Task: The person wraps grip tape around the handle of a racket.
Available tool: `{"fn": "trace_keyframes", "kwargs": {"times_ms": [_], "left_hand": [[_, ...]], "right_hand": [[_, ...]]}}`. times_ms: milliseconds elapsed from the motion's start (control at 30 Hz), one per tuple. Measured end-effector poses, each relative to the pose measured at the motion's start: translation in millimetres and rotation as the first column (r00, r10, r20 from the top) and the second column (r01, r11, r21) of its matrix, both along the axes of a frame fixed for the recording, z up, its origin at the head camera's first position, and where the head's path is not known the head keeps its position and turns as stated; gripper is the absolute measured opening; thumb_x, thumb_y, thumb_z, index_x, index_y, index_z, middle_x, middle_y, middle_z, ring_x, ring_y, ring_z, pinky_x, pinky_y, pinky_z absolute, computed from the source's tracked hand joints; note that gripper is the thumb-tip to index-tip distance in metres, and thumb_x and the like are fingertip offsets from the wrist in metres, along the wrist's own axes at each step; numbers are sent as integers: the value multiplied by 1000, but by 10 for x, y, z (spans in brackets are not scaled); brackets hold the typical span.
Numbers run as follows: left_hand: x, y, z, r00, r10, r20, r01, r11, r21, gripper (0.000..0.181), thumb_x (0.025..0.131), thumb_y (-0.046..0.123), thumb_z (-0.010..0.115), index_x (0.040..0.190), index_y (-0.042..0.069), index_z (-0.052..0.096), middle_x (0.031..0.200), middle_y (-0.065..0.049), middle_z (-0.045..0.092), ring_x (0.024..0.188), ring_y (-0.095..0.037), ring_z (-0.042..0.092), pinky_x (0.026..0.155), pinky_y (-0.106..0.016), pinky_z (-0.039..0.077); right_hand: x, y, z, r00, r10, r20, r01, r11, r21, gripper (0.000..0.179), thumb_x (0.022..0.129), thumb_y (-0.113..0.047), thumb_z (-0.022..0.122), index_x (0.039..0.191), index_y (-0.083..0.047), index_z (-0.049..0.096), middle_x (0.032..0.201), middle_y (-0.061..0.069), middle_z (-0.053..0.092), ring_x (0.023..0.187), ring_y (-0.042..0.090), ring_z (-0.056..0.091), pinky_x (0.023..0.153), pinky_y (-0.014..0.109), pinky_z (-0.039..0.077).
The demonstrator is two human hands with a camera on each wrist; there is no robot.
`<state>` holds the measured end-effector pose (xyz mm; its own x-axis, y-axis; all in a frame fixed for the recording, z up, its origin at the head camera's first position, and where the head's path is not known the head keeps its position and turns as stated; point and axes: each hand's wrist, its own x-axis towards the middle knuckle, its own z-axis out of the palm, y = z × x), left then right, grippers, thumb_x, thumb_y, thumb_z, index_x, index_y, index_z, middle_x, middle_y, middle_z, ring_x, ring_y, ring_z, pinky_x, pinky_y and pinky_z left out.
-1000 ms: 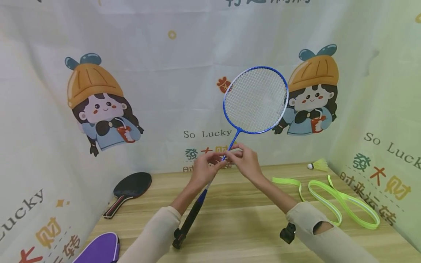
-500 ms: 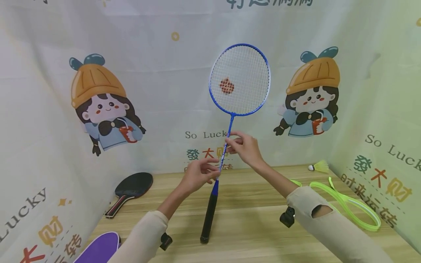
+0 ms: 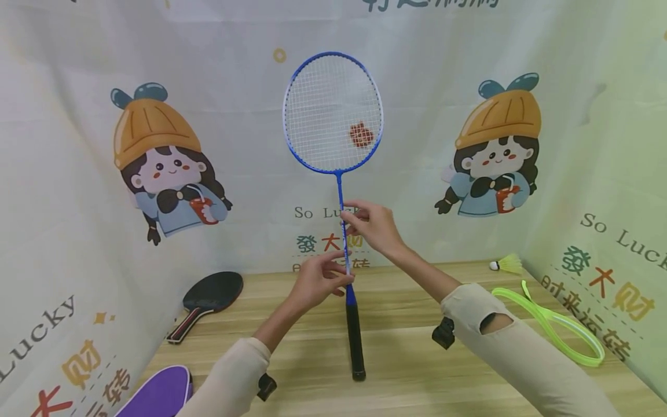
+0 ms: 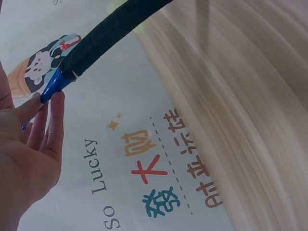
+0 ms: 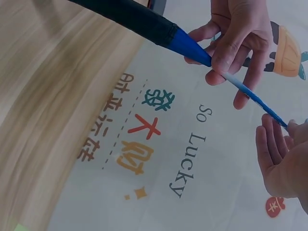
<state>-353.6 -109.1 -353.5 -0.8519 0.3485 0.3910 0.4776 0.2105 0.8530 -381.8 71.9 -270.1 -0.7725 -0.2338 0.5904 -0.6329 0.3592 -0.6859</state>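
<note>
A blue-and-white badminton racket (image 3: 340, 188) stands nearly upright over the table in the head view, strung head up and black grip (image 3: 354, 341) down. My left hand (image 3: 318, 281) pinches the lower shaft just above the blue cone, thumb and fingertips on it. Higher up, below the head, my right hand (image 3: 375, 226) pinches the shaft between thumb and fingers. In the left wrist view my left hand (image 4: 33, 144) has its fingertips at the blue cone (image 4: 54, 85). Both hands show in the right wrist view, the left (image 5: 240, 43) nearer the grip, the right (image 5: 284, 159) farther along the shaft.
A black table tennis bat (image 3: 211, 292) lies at the table's left, with a purple case-like item (image 3: 161, 391) in front of it. At the right are a yellow shuttlecock (image 3: 505, 264) and a neon-yellow strap (image 3: 563, 327). Printed cloth (image 3: 250, 145) walls the back and sides.
The racket has swung from a rightward slant to nearly upright, its head moving left and up. My hands have moved apart along the shaft, the right now higher than the left.
</note>
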Motion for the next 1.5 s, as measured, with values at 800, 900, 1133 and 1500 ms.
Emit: {"fn": "trace_keyframes", "kwargs": {"times_ms": [800,900,1133,1500], "left_hand": [[-6,-53,-42,997,78,-1,-77,990,122,49,89,-4,79,136,2,67,98,-19,77,87,-31,78,68,-40,64],[-11,-22,-46,998,68,-15,-66,990,128,50,88,-5,79,136,-1,65,100,-21,77,88,-32,78,69,-40,64],[-2,3,-45,997,68,-25,-66,993,102,63,89,-4,79,146,0,54,98,-19,78,86,-29,78,70,-37,64],[-8,-44,-51,999,35,-27,-30,983,183,70,90,-5,77,153,9,50,112,-26,74,96,-40,75,74,-39,64]], "right_hand": [[376,339,-1109,982,168,90,-185,952,243,37,95,-20,78,125,2,71,108,16,78,93,24,77,81,29,61],[414,335,-1223,973,189,130,-216,945,245,37,94,-20,79,124,2,72,106,14,78,91,22,77,78,29,61],[434,303,-1356,968,211,134,-239,939,247,32,97,-12,75,123,6,71,106,17,78,90,24,78,76,24,60],[419,328,-1320,955,245,165,-283,918,278,37,99,-10,72,131,7,67,106,17,78,92,24,77,78,26,61]]}}
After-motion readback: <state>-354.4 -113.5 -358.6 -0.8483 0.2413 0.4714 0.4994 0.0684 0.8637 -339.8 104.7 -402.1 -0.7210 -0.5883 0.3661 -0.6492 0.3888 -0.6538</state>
